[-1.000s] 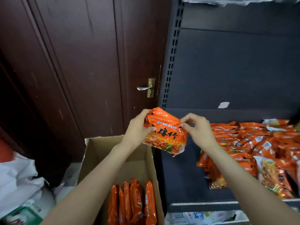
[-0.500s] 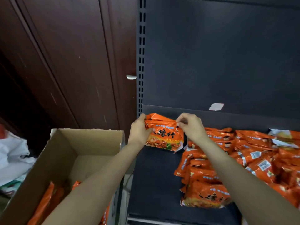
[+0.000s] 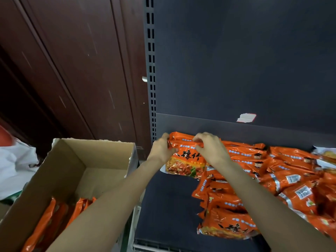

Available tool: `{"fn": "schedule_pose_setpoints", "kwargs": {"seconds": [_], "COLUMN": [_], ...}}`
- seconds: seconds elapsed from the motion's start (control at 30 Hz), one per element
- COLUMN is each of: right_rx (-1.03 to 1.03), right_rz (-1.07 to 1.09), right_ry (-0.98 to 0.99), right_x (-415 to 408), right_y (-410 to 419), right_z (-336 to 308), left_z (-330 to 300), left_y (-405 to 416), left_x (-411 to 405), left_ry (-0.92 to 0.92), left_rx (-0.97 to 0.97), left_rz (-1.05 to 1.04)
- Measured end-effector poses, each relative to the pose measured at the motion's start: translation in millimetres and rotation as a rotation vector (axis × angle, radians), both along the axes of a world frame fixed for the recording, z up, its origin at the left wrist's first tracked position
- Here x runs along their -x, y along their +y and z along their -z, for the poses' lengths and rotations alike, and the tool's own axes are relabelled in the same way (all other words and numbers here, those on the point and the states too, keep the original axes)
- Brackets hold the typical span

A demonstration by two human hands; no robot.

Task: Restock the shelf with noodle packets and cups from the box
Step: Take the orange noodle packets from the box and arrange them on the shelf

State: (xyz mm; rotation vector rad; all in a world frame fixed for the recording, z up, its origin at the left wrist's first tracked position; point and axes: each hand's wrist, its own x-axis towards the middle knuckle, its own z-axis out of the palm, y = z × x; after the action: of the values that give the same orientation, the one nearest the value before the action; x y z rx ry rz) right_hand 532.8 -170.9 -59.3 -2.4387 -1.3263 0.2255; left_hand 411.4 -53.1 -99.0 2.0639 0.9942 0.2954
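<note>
Hands, left (image 3: 161,151) and right (image 3: 211,150), pinch one noodle packet (image 3: 185,161).

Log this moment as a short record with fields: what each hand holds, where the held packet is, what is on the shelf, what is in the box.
left hand: left hand grips the top left edge of the noodle packet
right hand: right hand pinches the packet's top edge
packet position: at the back left of the shelf, beside the row of packets
shelf stock: orange packets lying overlapped, filling the right side
box: open cardboard box left of the shelf, orange packets standing on edge inside
</note>
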Motion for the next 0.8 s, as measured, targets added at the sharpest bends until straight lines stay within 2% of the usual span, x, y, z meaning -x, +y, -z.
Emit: {"fn": "schedule_pose_setpoints", "kwargs": {"seconds": [0.1,0.17,0.23,0.33,0.4,0.67,0.8], "right_rx": [-0.013,-0.047,-0.093,-0.138,-0.138,-0.052,-0.016], "right_rz": [-0.023,-0.049,-0.065,-0.114,-0.165,-0.275,-0.270], "right_ry": [-0.017,-0.010,0.019,0.077,0.108,0.223,0.259], "right_x": [11,24,41,79,112,258,320], "right_y": [5,11,20,38,51,104,125], "right_z": [-4,-7,-11,-12,-11,17,41], "left_z": [-6,-12,-19,-32,-35,-12,8], "left_y": [4,7,10,19,28,86,108], "left_x": [8,23,49,105,147,329,401], "left_ry": [-0.028,-0.046,-0.062,0.039,0.091,0.204,0.246], "left_rx": [-0.015,-0.095,-0.219,-0.497,-0.567,-0.525,-0.340], "left_rz": [0.033,0.027,0.028,0.063,0.059,-0.177,-0.112]}}
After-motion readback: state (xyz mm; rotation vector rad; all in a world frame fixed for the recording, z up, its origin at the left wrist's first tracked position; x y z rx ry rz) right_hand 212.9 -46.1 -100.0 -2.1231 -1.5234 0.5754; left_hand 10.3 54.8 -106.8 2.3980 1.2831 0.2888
